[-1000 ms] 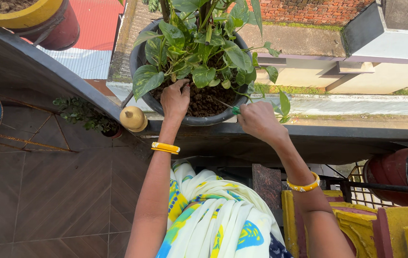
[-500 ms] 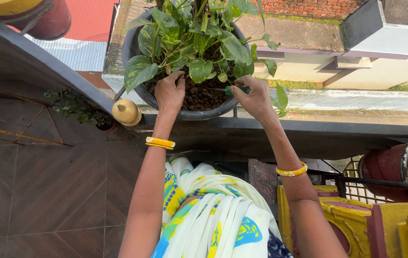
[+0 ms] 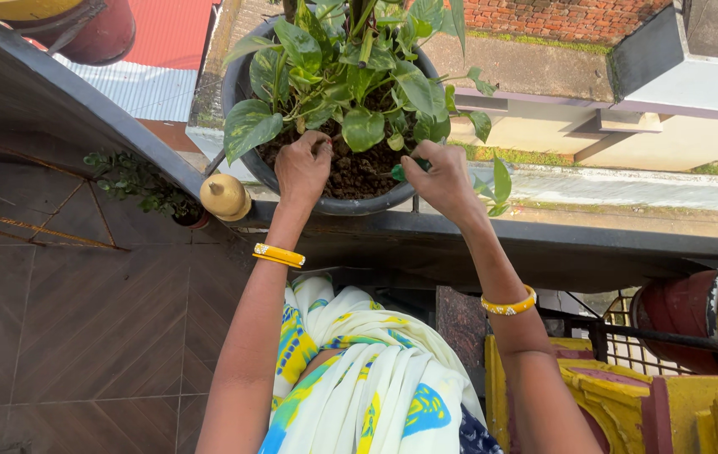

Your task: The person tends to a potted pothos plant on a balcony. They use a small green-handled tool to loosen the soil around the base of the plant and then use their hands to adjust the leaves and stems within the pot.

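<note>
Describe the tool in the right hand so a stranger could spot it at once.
Find the big dark pot of leafy green plant on the balcony ledge. Both hands reach over its near rim onto the soil; the right hand grips a small tool by a green handle. That handle is a flat solid green, unlike the mottled leaves around it.
</note>
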